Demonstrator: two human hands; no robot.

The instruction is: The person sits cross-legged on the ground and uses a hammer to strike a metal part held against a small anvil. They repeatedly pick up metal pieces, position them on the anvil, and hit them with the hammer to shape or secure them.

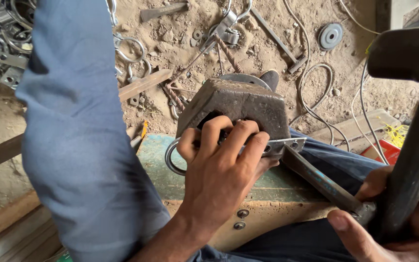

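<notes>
My left hand [224,160] presses down on a metal bracket with a ring [171,160], holding it against the base of a heavy rusty iron block [241,99] on a green-topped wooden bench [267,187]. My right hand [389,218] grips the dark handle of a hammer [413,145], whose head [403,51] is raised at the upper right. The same hand also clasps a dark steel rod [321,182] that points to the bracket's flat perforated end [292,144]. My knee in blue trousers [78,121] fills the left side.
Sandy ground beyond the bench is strewn with metal rings and brackets [1,43], a twisted rebar piece [226,51], a grinding disc [330,35], white cables [316,82] and a wooden strip [144,83]. A red box [381,151] lies at the right.
</notes>
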